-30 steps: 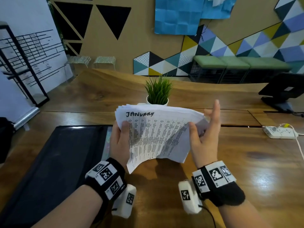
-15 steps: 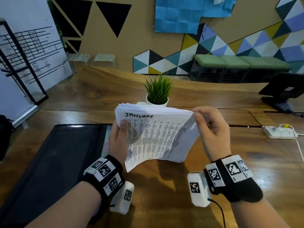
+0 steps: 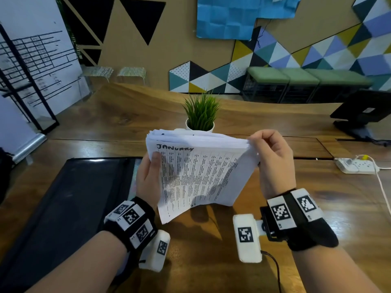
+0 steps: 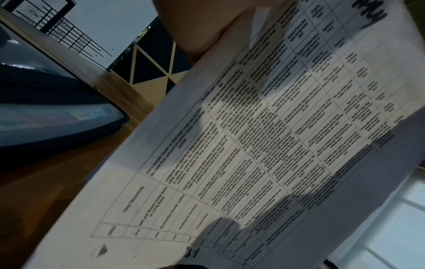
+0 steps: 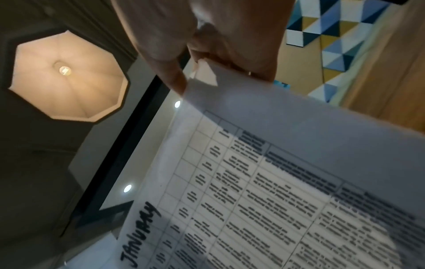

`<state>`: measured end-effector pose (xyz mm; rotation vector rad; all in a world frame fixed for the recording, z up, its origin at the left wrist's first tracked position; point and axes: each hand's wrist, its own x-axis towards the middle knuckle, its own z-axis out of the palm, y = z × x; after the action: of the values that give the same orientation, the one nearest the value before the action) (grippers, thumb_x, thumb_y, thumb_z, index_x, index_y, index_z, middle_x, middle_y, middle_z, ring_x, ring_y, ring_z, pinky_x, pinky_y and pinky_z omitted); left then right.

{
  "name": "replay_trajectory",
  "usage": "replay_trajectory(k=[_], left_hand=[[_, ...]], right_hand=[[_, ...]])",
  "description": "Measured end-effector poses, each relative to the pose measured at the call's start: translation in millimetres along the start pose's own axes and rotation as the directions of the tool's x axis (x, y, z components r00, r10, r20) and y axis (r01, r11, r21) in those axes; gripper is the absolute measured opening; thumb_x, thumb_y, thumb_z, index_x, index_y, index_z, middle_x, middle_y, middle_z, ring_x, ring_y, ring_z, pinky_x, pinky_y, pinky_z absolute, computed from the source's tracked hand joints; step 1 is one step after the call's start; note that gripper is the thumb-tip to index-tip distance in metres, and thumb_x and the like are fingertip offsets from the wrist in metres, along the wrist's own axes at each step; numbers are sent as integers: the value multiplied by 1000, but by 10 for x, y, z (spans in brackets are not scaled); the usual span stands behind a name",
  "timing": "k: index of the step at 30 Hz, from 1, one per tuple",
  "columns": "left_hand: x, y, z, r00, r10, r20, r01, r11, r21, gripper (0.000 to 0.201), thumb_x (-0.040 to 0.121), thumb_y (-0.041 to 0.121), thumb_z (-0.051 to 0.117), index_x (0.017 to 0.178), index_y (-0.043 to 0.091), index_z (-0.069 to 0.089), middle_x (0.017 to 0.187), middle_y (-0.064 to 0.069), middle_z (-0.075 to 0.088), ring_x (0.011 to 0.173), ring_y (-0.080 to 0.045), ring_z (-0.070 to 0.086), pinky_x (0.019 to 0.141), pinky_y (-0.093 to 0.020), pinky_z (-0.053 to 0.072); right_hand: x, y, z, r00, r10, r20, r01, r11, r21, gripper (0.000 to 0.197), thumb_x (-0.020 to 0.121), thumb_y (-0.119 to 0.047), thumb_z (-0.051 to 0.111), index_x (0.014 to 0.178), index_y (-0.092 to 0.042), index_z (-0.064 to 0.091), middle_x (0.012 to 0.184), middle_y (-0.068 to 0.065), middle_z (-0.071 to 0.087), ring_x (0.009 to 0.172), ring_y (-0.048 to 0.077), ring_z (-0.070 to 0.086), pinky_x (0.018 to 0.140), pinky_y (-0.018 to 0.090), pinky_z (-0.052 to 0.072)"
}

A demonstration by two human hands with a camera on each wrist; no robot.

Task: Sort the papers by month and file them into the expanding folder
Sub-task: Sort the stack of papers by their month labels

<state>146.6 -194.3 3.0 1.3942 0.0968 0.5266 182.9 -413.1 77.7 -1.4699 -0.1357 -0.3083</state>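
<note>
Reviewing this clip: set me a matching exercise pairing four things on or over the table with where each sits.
Things:
1. stack of papers
2. expanding folder
3. potted plant
4. power strip

Places:
A. flat on the table, far right
B. held up between the left hand and the right hand
C. flat on the table, left of the hands
D. behind the papers

Pairs: 1-B, 2-C, 3-D, 4-A

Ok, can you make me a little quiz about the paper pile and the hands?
1. True or false: the left hand holds the stack of papers.
2. Which month is handwritten on the front sheet?
3. What does the right hand pinch? A) the plant B) the stack's top right corner C) the power strip

Key: 1 true; 2 January; 3 B
</note>
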Motion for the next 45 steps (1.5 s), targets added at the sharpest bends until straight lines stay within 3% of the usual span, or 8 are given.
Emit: replay_trajectory(k=[4, 10, 20, 24, 33, 38, 42, 45], left_hand=[[-27, 34, 0, 1000, 9, 30, -9, 1000, 2, 43, 100, 35, 35, 118, 1, 54, 105, -11, 67, 99, -27, 65, 82, -35, 54], [-2, 42, -20, 999, -1, 32, 1, 1000, -12, 52, 91, 56, 46, 115, 12, 58, 103, 2, 70, 100, -19, 65, 84, -28, 53], [128, 57, -31, 997, -2, -76, 9, 996, 87, 20, 100, 31, 39, 102, 27, 59, 93, 3, 67, 87, -15, 64, 76, -31, 52], [151, 61, -20, 994, 3, -106, 11, 992, 127, 18, 100, 33, 41, 94, 26, 57, 87, 3, 64, 82, -14, 62, 74, -32, 50], [83, 243, 140, 996, 13, -90, 0, 989, 146, 20, 101, 33, 36, 89, 26, 51, 83, 7, 57, 71, 1, 55, 67, -17, 45], [-15, 323, 120, 989, 70, -131, -67, 997, 24, 31, 89, 53, 47, 100, 25, 56, 91, -11, 61, 83, -28, 61, 72, -42, 51], [-6, 579, 234, 946, 245, -214, -208, 961, 180, 20, 89, 35, 60, 94, 16, 55, 81, 6, 56, 69, 3, 55, 61, -10, 44], [83, 662, 280, 926, 275, -258, -221, 950, 218, 7, 88, 16, 63, 93, 13, 60, 83, 5, 57, 72, -7, 53, 63, -11, 44]], right_hand=[[27, 8, -27, 1000, -15, 1, 15, 996, 85, 8, 75, -15, 58, 81, -19, 57, 84, 2, 60, 82, 16, 54, 78, 33, 40], [-75, 278, -124, 957, 66, 284, -57, 998, -38, 71, 51, -39, 82, 115, -31, 53, 108, -8, 61, 102, 13, 59, 80, 25, 51], [-184, 370, -301, 845, 57, 531, -84, 996, 26, 109, 46, -65, 80, 139, -30, 33, 136, 2, 49, 124, 24, 48, 99, 39, 41], [-212, 367, -254, 820, 110, 562, -7, 983, -182, 106, 44, -55, 86, 135, -32, 35, 130, -18, 53, 123, 5, 47, 99, 19, 41], [-70, 326, 8, 952, 200, 232, -197, 980, -33, 28, 67, -15, 76, 93, -21, 68, 94, 0, 73, 94, 15, 68, 85, 40, 53], [-269, 261, -17, 973, 111, 204, -118, 993, 21, 25, 64, -8, 77, 85, -19, 70, 86, 1, 74, 85, 15, 70, 71, 29, 54], [-342, 251, -11, 981, 63, 183, -68, 997, 25, 26, 69, 5, 74, 83, -17, 70, 80, -2, 74, 78, 11, 70, 65, 21, 54], [-349, 223, 14, 984, 72, 165, -81, 996, 47, 23, 70, 5, 72, 77, -17, 72, 77, 1, 74, 75, 13, 70, 63, 21, 53]])
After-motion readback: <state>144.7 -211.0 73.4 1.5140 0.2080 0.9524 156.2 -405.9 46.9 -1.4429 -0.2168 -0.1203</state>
